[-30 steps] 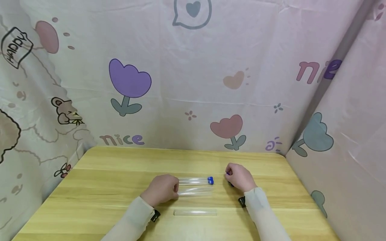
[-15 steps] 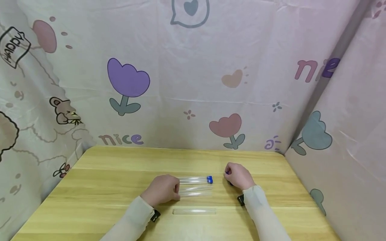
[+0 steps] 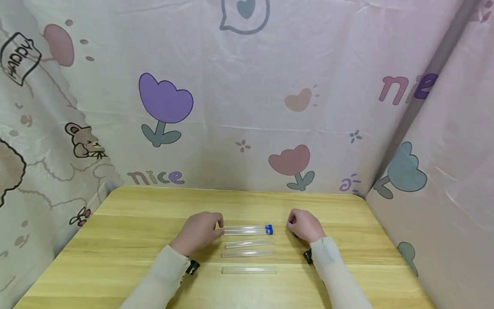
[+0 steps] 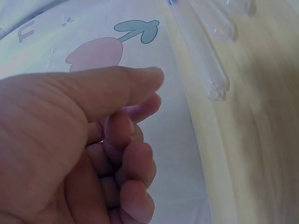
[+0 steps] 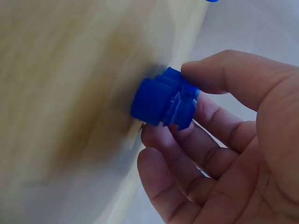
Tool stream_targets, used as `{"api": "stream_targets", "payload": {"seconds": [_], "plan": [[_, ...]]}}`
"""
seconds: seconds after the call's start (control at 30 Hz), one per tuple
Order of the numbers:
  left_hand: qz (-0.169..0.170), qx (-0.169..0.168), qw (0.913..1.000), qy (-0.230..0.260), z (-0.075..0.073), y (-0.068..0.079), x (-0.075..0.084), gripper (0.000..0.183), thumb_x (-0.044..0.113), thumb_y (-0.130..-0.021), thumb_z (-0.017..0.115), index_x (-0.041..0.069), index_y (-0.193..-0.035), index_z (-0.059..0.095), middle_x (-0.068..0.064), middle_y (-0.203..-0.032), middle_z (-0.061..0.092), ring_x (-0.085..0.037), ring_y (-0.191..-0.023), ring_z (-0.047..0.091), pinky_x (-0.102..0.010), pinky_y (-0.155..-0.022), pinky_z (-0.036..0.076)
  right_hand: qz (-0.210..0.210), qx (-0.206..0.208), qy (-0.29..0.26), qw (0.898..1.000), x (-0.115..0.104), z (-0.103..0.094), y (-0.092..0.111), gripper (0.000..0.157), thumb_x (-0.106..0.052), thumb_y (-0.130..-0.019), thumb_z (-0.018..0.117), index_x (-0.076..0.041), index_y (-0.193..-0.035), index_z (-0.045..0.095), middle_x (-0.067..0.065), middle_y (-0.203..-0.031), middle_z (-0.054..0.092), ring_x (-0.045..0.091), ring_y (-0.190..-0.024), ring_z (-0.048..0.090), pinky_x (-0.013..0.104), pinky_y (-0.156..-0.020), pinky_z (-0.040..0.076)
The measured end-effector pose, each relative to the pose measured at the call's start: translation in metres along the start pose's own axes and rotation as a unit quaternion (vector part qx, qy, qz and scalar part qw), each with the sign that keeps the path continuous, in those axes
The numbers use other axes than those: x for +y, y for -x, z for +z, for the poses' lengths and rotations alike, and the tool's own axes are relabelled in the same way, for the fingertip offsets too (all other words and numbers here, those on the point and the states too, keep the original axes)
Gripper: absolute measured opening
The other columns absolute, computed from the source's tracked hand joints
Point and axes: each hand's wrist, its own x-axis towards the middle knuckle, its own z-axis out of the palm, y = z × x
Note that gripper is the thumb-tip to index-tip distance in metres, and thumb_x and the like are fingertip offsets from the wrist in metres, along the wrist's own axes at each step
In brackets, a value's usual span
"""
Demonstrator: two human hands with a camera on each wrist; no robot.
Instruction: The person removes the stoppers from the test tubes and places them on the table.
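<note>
My left hand [image 3: 198, 234] hovers by the rounded left ends of two blue-capped clear test tubes [image 3: 247, 230]. In the left wrist view its fingers are loosely curled with nothing between them, and a tube [image 4: 201, 51] lies just beyond the thumb. Nearer to me lie three uncapped tubes: a slightly slanted one [image 3: 248, 243], another close below it [image 3: 247, 254], and a third farther forward [image 3: 248, 270]. On the right, my right hand [image 3: 306, 225] pinches a small cluster of blue test tube caps [image 5: 163, 100] between thumb and fingers, close over the table.
The light wood table [image 3: 154, 206] meets a patterned cloth backdrop [image 3: 231, 107] at its back edge. More cloth hangs along the left and right sides. A black camera strap [image 3: 192, 267] sits at the left wrist.
My left hand has let go of the uncapped tubes and moved left and slightly back. Two uncapped tubes now lie spread apart. My right hand stays put with the caps.
</note>
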Motion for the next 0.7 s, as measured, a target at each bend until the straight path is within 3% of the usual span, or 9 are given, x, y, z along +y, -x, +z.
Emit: {"api": "stream_targets", "payload": {"seconds": [0.27, 0.5, 0.7], "plan": [[0.004, -0.001, 1.0, 0.002, 0.009, -0.006, -0.003, 0.005, 0.016, -0.092, 0.078, 0.016, -0.089, 0.074, 0.012, -0.068, 0.055, -0.009, -0.06, 0.047, -0.028, -0.057, 0.043, 0.013, 0.003, -0.006, 1.0, -0.002, -0.012, 0.002, 0.015, -0.025, -0.096, 0.071, -0.011, -0.097, 0.068, -0.001, -0.083, 0.064, 0.015, -0.07, 0.055, 0.037, -0.068, 0.05], [0.01, 0.014, 0.9998, -0.009, 0.016, -0.012, -0.006, 0.004, 0.015, -0.09, 0.08, 0.015, -0.093, 0.077, 0.01, -0.075, 0.056, -0.009, -0.067, 0.049, -0.03, -0.062, 0.047, -0.01, 0.011, -0.016, 1.0, -0.03, -0.044, 0.021, 0.018, -0.029, -0.097, 0.071, -0.012, -0.103, 0.069, 0.001, -0.097, 0.067, 0.017, -0.086, 0.06, 0.044, -0.082, 0.053], [0.014, -0.006, 0.9998, -0.014, 0.021, -0.014, -0.006, 0.007, 0.016, -0.088, 0.083, 0.014, -0.088, 0.076, 0.009, -0.078, 0.061, -0.009, -0.069, 0.052, -0.032, -0.068, 0.051, -0.045, -0.052, -0.04, 0.997, -0.048, -0.055, 0.037, 0.015, -0.031, -0.098, 0.07, -0.016, -0.1, 0.069, -0.007, -0.091, 0.066, 0.011, -0.083, 0.06, 0.038, -0.08, 0.052]]}}
